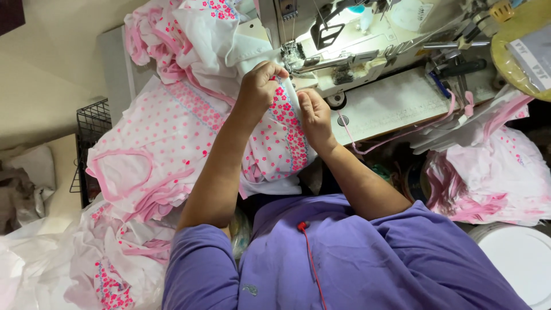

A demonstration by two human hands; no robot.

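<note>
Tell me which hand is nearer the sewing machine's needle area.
Left. The left hand grips the flowered pink fabric right beside the needle area; the right hand holds the fabric lower, closer to the person.

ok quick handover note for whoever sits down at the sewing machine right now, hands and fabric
Left hand: pinching the pink flowered garment just before the presser foot.
Right hand: gripping the same edge, nearer the body.
Sewing machine: straight ahead.
Done or left: cannot tell how far the seam is sewn. Similar pink pieces are piled left and right.
</note>
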